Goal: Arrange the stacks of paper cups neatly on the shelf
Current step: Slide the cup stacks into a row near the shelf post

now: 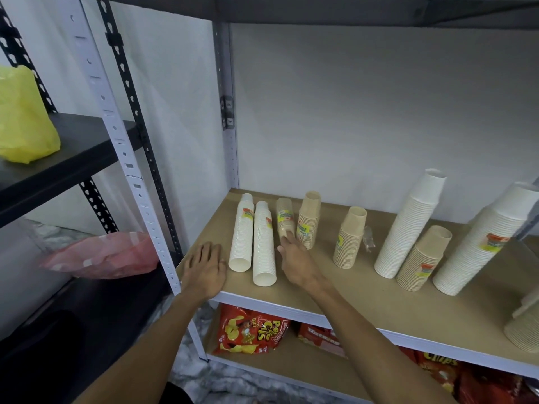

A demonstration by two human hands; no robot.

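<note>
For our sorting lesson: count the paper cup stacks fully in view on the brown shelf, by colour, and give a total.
White stacks: 4
Tan stacks: 4
Total: 8
A further cut-off stack at the right edge is not counted.

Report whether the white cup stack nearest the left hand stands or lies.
Lying down. The white cup stack stretches front to back along the shelf, its round mouth facing the front edge, beside the left hand.

Left grip (204, 268) and right grip (297, 258) are bare, as are both forearms (379, 339).
</note>
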